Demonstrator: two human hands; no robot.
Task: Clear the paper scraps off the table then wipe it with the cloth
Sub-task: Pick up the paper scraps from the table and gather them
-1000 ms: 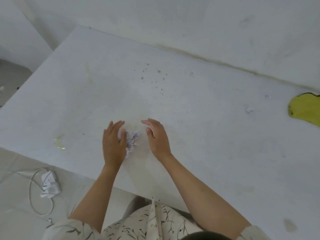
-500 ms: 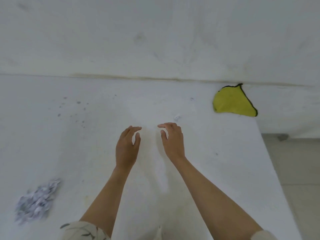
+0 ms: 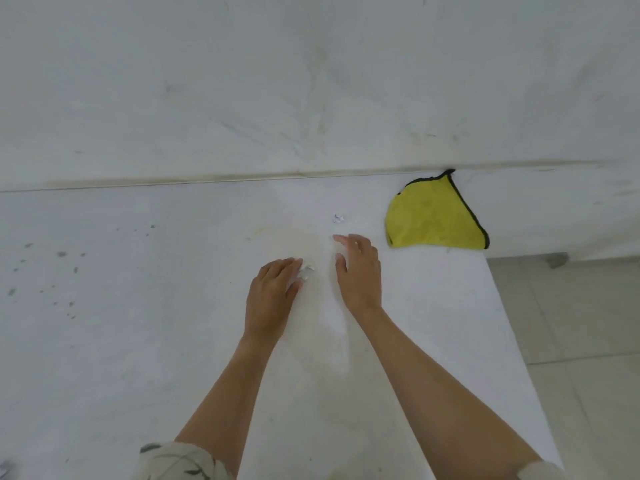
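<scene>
Our left hand (image 3: pixel 272 296) lies low over the white table (image 3: pixel 138 341), fingers nearly straight and loose, with a small paper scrap (image 3: pixel 307 270) just at the fingertips; we cannot tell whether the fingers press on it or only sit beside it, but they are not curled round it. Our right hand (image 3: pixel 358 271) hovers just to the right of it, fingers relaxed and slightly spread, holding nothing. A narrow strip of bare tabletop separates the two hands.

A second paper scrap (image 3: pixel 338 218), tiny and crumpled, sits farther back, just beyond the right hand's fingertips and apart from them. To its right lies the yellow cloth (image 3: pixel 433 216), folded into a rough triangle with a dark hem, its far corner touching the wall (image 3: pixel 311 81) and its right side near the table's right edge. Nothing lies between the right hand and the cloth.

Dark specks (image 3: pixel 62 254) are scattered over the left part of the table, well apart from both hands, and a faint yellowish stain (image 3: pixel 277 233) shows just beyond the left hand. At the lower left corner a blurred bit of pale grey (image 3: pixel 5 467) peeks in, too cut off to identify. The tiled floor (image 3: pixel 571 323) runs along the right of the table. A patterned sleeve (image 3: pixel 173 460) covers our left upper arm.
</scene>
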